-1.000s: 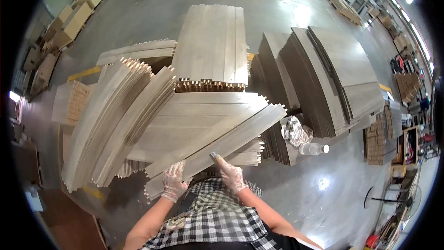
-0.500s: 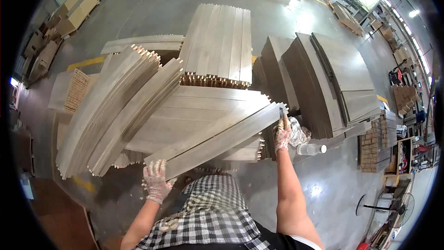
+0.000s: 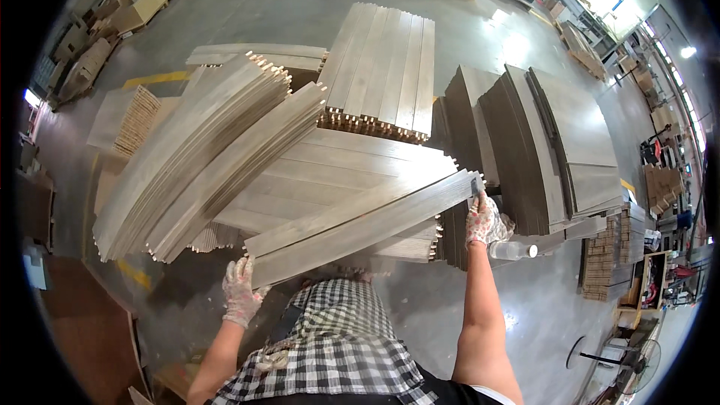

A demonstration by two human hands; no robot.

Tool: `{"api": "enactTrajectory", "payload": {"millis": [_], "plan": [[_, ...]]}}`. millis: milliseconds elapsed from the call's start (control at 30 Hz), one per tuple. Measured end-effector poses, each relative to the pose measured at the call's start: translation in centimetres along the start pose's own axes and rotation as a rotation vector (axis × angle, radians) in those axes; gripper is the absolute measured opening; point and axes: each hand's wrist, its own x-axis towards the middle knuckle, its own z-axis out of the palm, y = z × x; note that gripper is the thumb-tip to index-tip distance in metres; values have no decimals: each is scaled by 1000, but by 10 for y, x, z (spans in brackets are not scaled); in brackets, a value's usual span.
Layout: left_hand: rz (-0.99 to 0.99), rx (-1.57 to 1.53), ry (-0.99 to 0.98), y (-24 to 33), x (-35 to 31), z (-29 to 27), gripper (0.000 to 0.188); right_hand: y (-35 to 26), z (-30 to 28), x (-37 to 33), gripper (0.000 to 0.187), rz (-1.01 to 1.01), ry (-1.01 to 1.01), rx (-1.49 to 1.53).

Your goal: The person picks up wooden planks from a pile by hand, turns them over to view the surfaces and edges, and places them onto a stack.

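A long grey wooden board [image 3: 367, 229] lies slanted in front of me, its right end farther away and small pegs showing there. My left hand [image 3: 241, 292], in a patterned glove, closes on its near left end. My right hand [image 3: 480, 223], gloved alike, grips the far right end, next to a small dark patch [image 3: 475, 186] that I cannot identify. Right behind runs a similar grey board [image 3: 352, 202], nearly parallel. Beneath both spreads a stack of wide grey boards [image 3: 281, 187]. Fingers under the held board are partly hidden.
Leaning board stacks [image 3: 187, 150] with pegged ends stand at left. Another pegged stack [image 3: 379, 67] lies behind, and large panels [image 3: 525, 142] stand at right. By my right hand are a clear bottle [image 3: 514, 250] and crumpled plastic [image 3: 504, 226]. A fan [image 3: 615, 360] stands lower right.
The view has swung, so most things sit farther right. The held board's left end has shifted left, closer in line with the board behind. Both hands stay at its ends.
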Motion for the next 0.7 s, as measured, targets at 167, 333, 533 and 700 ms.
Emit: {"api": "enactTrajectory", "payload": {"millis": [167, 333, 533, 700], "plan": [[32, -224, -23, -12, -1, 4, 86, -35, 39, -68, 36, -283, -8, -87], [18, -238, -46, -14, -3, 10, 88, -170, 59, -251, 34, -133, -650, 496], [-7, -433, 75, -42, -27, 21, 84, -164, 26, -165, 59, 82, -573, 176], [-39, -572, 78, -45, -23, 33, 86, -179, 84, -276, 67, 63, -551, 724]]}}
